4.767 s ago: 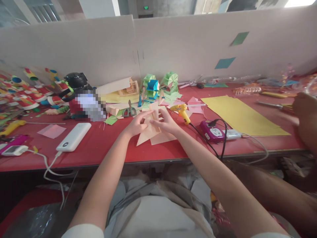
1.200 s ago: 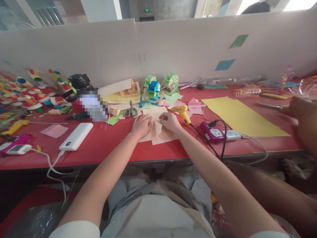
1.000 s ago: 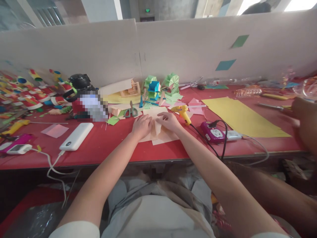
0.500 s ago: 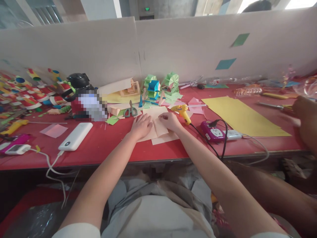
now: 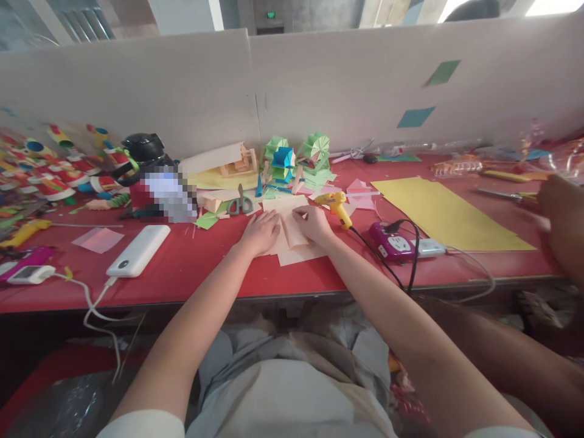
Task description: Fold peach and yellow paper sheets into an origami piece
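Pale peach paper lies on the red table in front of me, with a fold or flap standing slightly up in its middle. Flat on its left part rests my left hand, fingers spread. On the right side my right hand has its fingers curled together at the paper's upper right, pinching the paper. Another sheet shows beneath. Just right of my right hand lies a yellow glue gun. Grey-green scissors lie beyond my left hand.
A white power bank and a black-lidded bottle stand left. Green folded-paper models are behind. To the right are a purple socket block, yellow card and another person's hand. Cables hang over the edge.
My hands stay almost in place on the paper; the right fingers have curled slightly more. The lower sheet has shifted very slightly.
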`<action>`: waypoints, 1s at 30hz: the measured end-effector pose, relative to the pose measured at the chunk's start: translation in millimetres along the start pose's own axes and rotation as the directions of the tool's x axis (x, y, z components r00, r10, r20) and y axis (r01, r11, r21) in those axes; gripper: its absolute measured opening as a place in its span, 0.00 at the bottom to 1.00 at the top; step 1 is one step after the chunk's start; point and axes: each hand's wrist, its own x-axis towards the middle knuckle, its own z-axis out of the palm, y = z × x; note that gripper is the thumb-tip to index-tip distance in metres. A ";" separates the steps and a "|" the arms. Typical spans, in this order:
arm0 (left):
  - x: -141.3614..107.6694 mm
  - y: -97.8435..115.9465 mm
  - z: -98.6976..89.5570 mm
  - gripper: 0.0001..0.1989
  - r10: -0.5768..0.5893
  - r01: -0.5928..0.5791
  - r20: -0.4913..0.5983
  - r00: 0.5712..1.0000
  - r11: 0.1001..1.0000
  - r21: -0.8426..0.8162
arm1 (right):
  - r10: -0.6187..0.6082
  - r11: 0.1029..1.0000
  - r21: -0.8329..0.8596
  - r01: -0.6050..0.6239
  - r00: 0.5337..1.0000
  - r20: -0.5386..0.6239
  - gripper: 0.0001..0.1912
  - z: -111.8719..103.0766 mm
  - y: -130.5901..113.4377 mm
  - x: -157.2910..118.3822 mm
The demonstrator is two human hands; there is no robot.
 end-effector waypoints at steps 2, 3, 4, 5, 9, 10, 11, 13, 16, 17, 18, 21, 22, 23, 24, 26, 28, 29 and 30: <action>-0.5 1.0 0.5 0.25 -0.009 0.009 0.002 1.000 1.000 0.014 | 0.017 0.999 -0.042 -0.016 1.000 0.013 0.12 -0.6 -0.9 -0.5; -0.6 1.3 0.7 0.25 -0.011 0.011 0.001 1.000 1.000 0.020 | 0.034 0.997 -0.064 -0.033 0.999 0.019 0.12 -1.1 -1.9 -0.8; -0.6 1.6 0.9 0.25 -0.010 0.010 -0.001 1.000 1.000 0.024 | 0.054 0.995 -0.086 -0.052 0.998 0.026 0.13 -1.8 -3.2 -1.3; -0.5 1.7 1.0 0.25 -0.007 0.008 -0.003 1.000 1.000 0.027 | 0.074 0.992 -0.108 -0.070 0.997 0.036 0.14 -2.5 -4.7 -1.7; -0.2 2.1 0.4 0.26 0.000 0.000 0.005 1.000 0.999 0.032 | 0.095 0.986 -0.146 -0.085 0.993 0.065 0.16 -5.2 -11.0 -3.9; -0.3 2.3 -0.1 0.26 0.000 0.000 0.008 1.000 0.999 0.032 | 0.089 0.987 -0.143 -0.078 0.994 0.067 0.17 -5.7 -11.9 -4.3; -0.5 2.6 -0.7 0.26 -0.001 0.000 0.010 1.000 1.000 0.031 | 0.081 0.988 -0.139 -0.070 0.994 0.069 0.17 -6.0 -12.4 -4.6; -0.8 3.2 -1.7 0.26 -0.004 0.003 0.013 1.000 1.000 0.026 | 0.064 0.990 -0.130 -0.054 0.995 0.074 0.16 -6.3 -11.9 -4.8; -1.1 3.4 -2.1 0.26 -0.006 0.005 0.018 1.000 1.000 0.022 | 0.047 0.993 -0.113 -0.039 0.996 0.072 0.15 -5.8 -8.6 -4.3; -1.2 3.3 -1.9 0.26 -0.006 0.005 0.018 1.000 1.000 0.022 | 0.043 0.994 -0.101 -0.035 0.997 0.068 0.14 -5.5 -7.3 -4.1; -1.2 3.0 -1.4 0.26 -0.005 0.005 0.014 1.000 1.000 0.023 | 0.037 0.996 -0.084 -0.032 0.997 0.064 0.13 -5.2 -6.2 -3.9; -1.5 1.9 0.7 0.26 -0.001 0.001 -0.002 1.000 1.000 0.017 | 0.026 1.000 -0.014 -0.025 0.999 0.044 0.08 -5.3 -5.2 -3.8; -1.6 1.5 1.5 0.26 -0.001 0.001 -0.009 1.000 1.000 0.014 | 0.027 1.000 0.009 -0.027 0.999 0.036 0.08 -5.9 -5.6 -3.9; -1.6 1.2 2.2 0.26 -0.002 0.003 -0.015 1.000 1.000 0.010 | 0.030 0.999 0.030 -0.031 0.999 0.031 0.10 -6.6 -6.2 -4.0; -1.6 1.0 2.8 0.26 -0.005 0.005 -0.021 1.000 1.000 0.009 | 0.033 0.998 0.048 -0.034 0.999 0.031 0.12 -7.6 -6.8 -4.1; -1.5 0.7 3.2 0.26 -0.012 0.012 -0.025 1.000 1.000 0.007 | 0.038 0.996 0.075 -0.041 0.998 0.051 0.13 -9.5 -7.4 -4.0; -1.3 0.9 2.8 0.26 -0.015 0.015 -0.015 1.000 1.000 0.007 | 0.039 0.995 0.088 -0.046 0.996 0.082 0.13 -10.8 -6.9 -3.7; -1.1 1.0 2.3 0.26 -0.015 0.015 -0.007 1.000 1.000 0.006 | 0.039 0.995 0.088 -0.047 0.995 0.097 0.13 -11.0 -6.3 -3.6; -1.0 1.2 1.7 0.26 -0.016 0.016 0.001 1.000 1.000 0.005 | 0.038 0.995 0.083 -0.047 0.993 0.108 0.14 -10.9 -5.6 -3.5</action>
